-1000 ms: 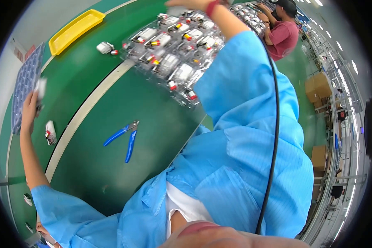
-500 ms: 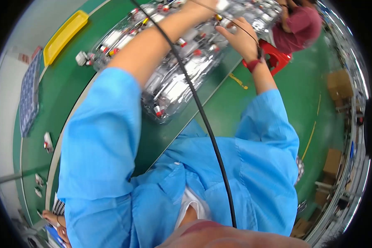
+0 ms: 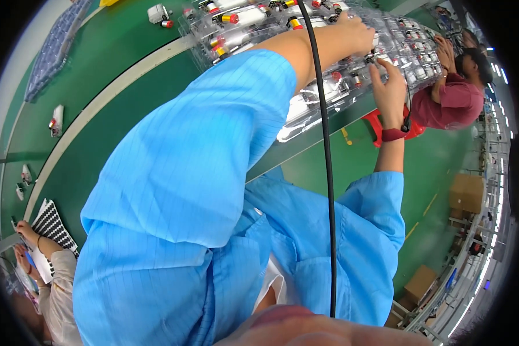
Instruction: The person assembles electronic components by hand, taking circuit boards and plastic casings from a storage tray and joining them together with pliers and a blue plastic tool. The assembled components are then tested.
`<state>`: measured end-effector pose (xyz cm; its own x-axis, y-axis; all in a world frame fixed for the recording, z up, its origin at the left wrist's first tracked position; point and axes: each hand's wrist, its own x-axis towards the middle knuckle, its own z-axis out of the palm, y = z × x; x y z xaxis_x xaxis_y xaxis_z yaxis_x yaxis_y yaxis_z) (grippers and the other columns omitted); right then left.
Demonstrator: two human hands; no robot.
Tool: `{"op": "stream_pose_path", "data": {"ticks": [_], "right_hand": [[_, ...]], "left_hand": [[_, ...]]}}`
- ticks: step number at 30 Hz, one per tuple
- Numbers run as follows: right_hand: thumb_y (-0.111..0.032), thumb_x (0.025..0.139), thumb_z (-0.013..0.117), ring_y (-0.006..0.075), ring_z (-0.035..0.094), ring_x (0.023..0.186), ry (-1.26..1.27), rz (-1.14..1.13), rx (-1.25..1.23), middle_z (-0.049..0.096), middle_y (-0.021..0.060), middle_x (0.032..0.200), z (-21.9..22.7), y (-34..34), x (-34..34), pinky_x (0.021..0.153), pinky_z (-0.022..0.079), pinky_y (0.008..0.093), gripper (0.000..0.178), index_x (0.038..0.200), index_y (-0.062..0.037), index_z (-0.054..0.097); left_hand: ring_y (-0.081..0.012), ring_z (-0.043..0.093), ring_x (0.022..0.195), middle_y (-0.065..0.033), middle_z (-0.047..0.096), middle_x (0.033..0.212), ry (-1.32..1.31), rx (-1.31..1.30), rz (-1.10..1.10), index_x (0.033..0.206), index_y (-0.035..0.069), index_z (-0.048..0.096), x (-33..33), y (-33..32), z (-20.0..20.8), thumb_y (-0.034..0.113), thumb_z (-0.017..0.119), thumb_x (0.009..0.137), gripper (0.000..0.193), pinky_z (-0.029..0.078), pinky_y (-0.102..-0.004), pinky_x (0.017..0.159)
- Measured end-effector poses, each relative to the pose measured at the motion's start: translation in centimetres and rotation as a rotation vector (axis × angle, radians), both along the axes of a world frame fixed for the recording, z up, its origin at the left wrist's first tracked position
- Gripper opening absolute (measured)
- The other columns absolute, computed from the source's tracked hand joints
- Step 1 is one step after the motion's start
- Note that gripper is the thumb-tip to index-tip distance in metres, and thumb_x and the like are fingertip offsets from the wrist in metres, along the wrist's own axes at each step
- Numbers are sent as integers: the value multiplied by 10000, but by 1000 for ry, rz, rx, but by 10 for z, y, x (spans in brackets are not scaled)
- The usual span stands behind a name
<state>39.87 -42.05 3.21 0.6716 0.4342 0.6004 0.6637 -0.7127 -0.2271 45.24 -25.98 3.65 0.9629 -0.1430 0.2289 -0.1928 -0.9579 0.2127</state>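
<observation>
A green bench [image 3: 118,115] crossed by a pale strip [image 3: 155,56] stands in a workshop with cardboard boxes [image 3: 467,193]. Clear blister trays [image 3: 343,102] on it hold white parts [image 3: 251,16] with red-and-yellow cylinders [image 3: 229,18]. Over them, the left hand [image 3: 357,36] bends inward, the right hand [image 3: 390,86] curls, thumb apart; I cannot tell whether either grips anything.

Green floor [image 3: 432,167] with a yellow line [image 3: 429,205] on the right. Long green worktable [image 3: 155,86], pale strip [image 3: 98,109] running along its top. Pale wall [image 3: 8,75] far left. Red stool [image 3: 377,122] beside the table edge, partly hidden. Metal racking [image 3: 470,277] down the right rim, cardboard box [image 3: 466,193] next to it. Small bright lights [image 3: 504,78] upper right; edges bent.
</observation>
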Motion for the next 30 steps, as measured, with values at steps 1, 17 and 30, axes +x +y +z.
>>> {"op": "stream_pose_path", "data": {"ticks": [1, 17, 30], "right_hand": [[-339, 861, 633, 354, 602, 1042, 81, -11, -69, 643, 196, 1103, 3, 0, -2, 907, 449, 400, 404, 1108, -20, 645], [-426, 817, 641, 377, 607, 1004, -132, -142, -135, 654, 215, 1052, 11, 13, 58, 885, 469, 400, 460, 1119, -78, 657], [-528, 858, 564, 247, 658, 946, 138, -239, -361, 690, 111, 1029, 25, -14, 144, 839, 487, 347, 547, 1195, -102, 629]], "left_hand": [[-226, 458, 1229, -82, 553, 1282, -14, -17, 1, 1209, 122, 588, -5, -1, -3, 384, 498, 900, 416, 310, -503, 948], [-298, 568, 1032, -121, 639, 1015, -464, -88, -535, 1005, 46, 628, -135, 133, 39, 258, 550, 858, 270, 428, -451, 886], [-292, 532, 1156, -178, 555, 1227, -315, 309, 180, 1285, 80, 509, -244, 472, -6, 15, 469, 828, 464, 402, -336, 996]]}}
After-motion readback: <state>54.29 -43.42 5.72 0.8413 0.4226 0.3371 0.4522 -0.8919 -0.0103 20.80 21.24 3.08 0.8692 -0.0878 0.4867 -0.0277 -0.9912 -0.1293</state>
